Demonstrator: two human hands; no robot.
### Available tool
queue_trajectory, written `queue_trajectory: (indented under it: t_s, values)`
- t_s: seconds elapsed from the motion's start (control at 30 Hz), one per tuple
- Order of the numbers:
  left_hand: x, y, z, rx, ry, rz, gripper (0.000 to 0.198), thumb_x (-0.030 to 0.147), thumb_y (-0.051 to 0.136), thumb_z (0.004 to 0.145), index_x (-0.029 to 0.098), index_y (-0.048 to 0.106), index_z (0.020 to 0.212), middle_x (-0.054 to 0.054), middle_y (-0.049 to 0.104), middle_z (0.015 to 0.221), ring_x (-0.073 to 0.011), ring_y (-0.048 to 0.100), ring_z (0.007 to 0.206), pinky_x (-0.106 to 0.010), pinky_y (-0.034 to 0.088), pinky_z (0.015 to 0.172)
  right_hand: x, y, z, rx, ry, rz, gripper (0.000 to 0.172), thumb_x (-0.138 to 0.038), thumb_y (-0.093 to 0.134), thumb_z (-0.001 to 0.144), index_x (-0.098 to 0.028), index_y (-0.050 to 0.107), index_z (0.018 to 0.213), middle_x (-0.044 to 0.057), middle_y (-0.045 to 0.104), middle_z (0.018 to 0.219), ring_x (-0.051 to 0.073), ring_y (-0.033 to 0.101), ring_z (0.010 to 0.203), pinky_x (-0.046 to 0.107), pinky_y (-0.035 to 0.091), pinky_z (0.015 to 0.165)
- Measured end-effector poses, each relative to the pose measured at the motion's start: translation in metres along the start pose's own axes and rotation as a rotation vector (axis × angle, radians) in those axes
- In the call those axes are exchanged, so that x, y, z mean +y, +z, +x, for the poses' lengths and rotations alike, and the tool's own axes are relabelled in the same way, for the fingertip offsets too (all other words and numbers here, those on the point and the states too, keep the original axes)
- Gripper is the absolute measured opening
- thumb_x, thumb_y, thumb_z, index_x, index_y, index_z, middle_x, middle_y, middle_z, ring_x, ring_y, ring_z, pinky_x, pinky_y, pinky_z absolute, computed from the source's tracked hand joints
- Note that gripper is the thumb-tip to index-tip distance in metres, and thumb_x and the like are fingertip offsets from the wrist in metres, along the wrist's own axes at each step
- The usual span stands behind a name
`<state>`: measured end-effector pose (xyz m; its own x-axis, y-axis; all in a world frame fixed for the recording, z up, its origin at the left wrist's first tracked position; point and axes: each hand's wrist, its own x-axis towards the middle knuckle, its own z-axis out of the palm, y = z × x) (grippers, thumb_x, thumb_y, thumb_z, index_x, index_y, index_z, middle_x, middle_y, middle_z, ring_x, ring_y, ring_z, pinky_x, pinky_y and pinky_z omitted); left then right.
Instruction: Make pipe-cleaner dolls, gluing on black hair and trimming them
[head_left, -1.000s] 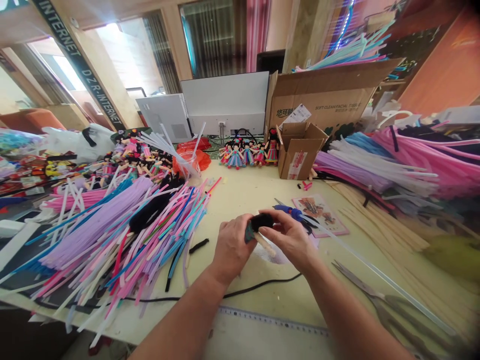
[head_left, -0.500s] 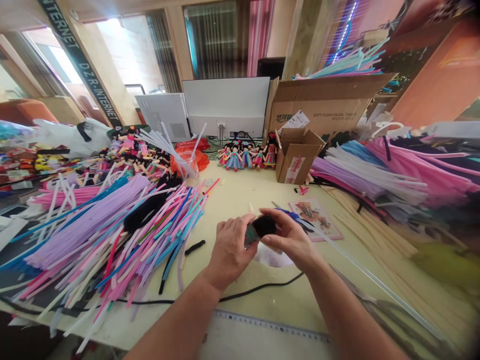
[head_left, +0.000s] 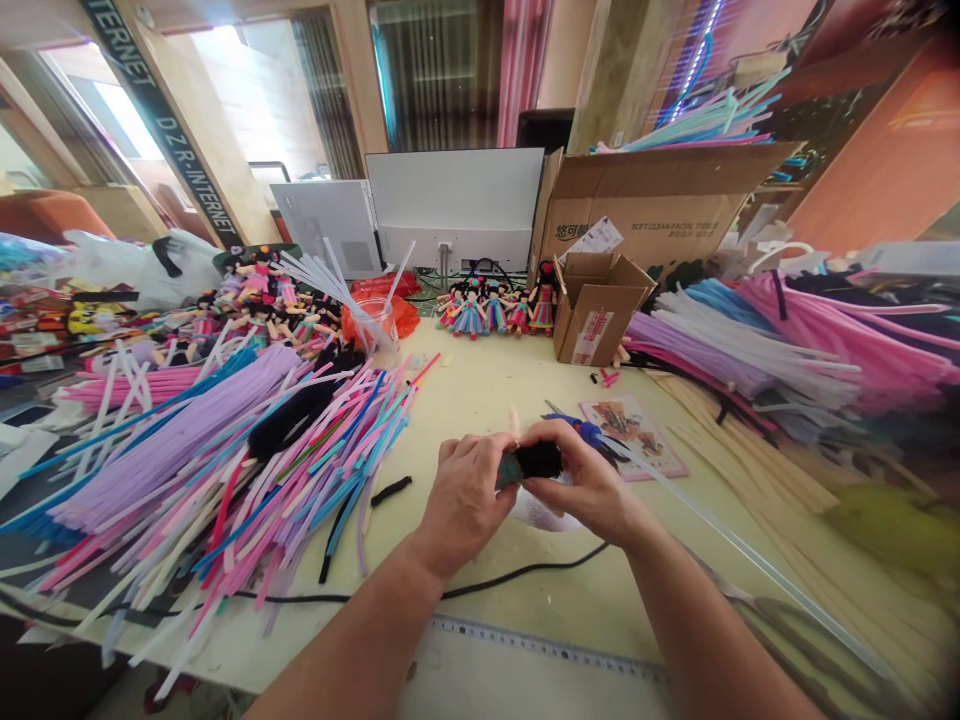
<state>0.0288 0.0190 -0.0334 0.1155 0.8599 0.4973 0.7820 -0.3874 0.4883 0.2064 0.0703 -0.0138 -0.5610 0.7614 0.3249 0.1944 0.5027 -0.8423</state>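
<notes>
Between my two hands, above the middle of the table, is a small pipe-cleaner doll (head_left: 540, 461) with a fuzzy black end and a grey-green middle. A pale stub sticks up from it on the far side. My left hand (head_left: 469, 495) has its fingers closed round the grey-green part. My right hand (head_left: 589, 485) grips the black end between thumb and fingers. Much of the doll is hidden by my fingers. Beyond my right hand lie blue-handled pliers (head_left: 589, 431), and a whitish round thing (head_left: 544, 512) shows on the table beneath my hands.
Loose coloured pipe cleaners (head_left: 300, 450) cover the left side, with more bundles (head_left: 787, 330) at right. Finished dolls (head_left: 495, 308) stand at the back beside a small open carton (head_left: 600, 310). A black cable (head_left: 517, 573), a tape measure (head_left: 540, 648) and scissors (head_left: 795, 620) lie nearer me.
Both hands have shifted slightly, and the doll has turned a little, so its black end lies more level and its pale stub shows more clearly. Both hands keep their grip.
</notes>
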Motion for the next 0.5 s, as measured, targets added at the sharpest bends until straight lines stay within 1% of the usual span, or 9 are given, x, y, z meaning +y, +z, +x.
queue_trajectory:
  t_s: [0.1,0.17,0.23,0.3,0.4,0.43,0.5]
  values:
    - [0.001,0.000,0.000,0.018,0.024,-0.020,0.045,0.011,0.062,0.078,0.021,0.049,0.119,-0.006,0.067,0.109,-0.0232,0.058,0.099,-0.039,0.037,0.088,-0.004,-0.001,0.000,0.016,-0.018,-0.043,0.024,-0.019,0.065,0.080,-0.025,0.057,0.102,0.001,0.058,0.097,0.017,0.056,0.088,0.031,0.047,0.080]
    - [0.002,0.000,-0.001,0.021,0.031,-0.036,0.044,0.011,0.061,0.078,0.022,0.048,0.119,-0.005,0.067,0.109,-0.0229,0.058,0.099,-0.039,0.037,0.089,-0.004,-0.002,0.000,0.029,-0.024,-0.065,0.021,-0.017,0.064,0.079,-0.025,0.058,0.098,0.000,0.057,0.093,0.016,0.055,0.085,0.030,0.046,0.078]
    - [0.002,0.000,-0.001,0.012,0.022,-0.054,0.043,0.012,0.061,0.079,0.022,0.048,0.118,-0.006,0.066,0.110,-0.0233,0.058,0.099,-0.039,0.037,0.090,-0.003,-0.003,0.000,0.029,-0.015,-0.065,0.020,-0.018,0.065,0.080,-0.025,0.059,0.098,0.000,0.057,0.093,0.016,0.055,0.086,0.030,0.046,0.080]
    - [0.001,0.000,-0.001,-0.009,-0.004,-0.093,0.042,0.014,0.062,0.079,0.023,0.048,0.119,-0.006,0.066,0.113,-0.0236,0.058,0.101,-0.040,0.038,0.091,0.002,-0.002,0.000,0.017,0.022,-0.009,0.027,-0.022,0.069,0.079,-0.025,0.060,0.104,0.001,0.059,0.099,0.018,0.057,0.092,0.032,0.047,0.084]
    - [0.000,-0.002,0.000,-0.038,-0.100,-0.218,0.042,0.017,0.064,0.080,0.025,0.049,0.119,-0.005,0.064,0.116,-0.0229,0.058,0.104,-0.038,0.040,0.091,0.012,-0.001,0.000,0.061,0.091,0.151,0.049,-0.035,0.074,0.078,-0.028,0.054,0.122,0.004,0.059,0.112,0.021,0.057,0.104,0.034,0.048,0.087]
    - [-0.001,-0.003,0.000,-0.040,-0.146,-0.273,0.042,0.017,0.064,0.080,0.025,0.049,0.119,-0.004,0.064,0.116,-0.0226,0.058,0.105,-0.037,0.040,0.091,0.015,-0.001,0.001,0.098,0.108,0.198,0.050,-0.040,0.071,0.080,-0.028,0.053,0.125,0.005,0.058,0.113,0.021,0.057,0.103,0.034,0.049,0.086]
    - [-0.002,-0.004,0.001,-0.038,-0.234,-0.387,0.044,0.018,0.064,0.080,0.026,0.049,0.120,-0.004,0.064,0.115,-0.0218,0.058,0.105,-0.035,0.042,0.091,0.019,0.001,0.002,0.167,0.137,0.261,0.044,-0.046,0.062,0.087,-0.028,0.054,0.126,0.005,0.060,0.109,0.019,0.059,0.097,0.032,0.051,0.081]
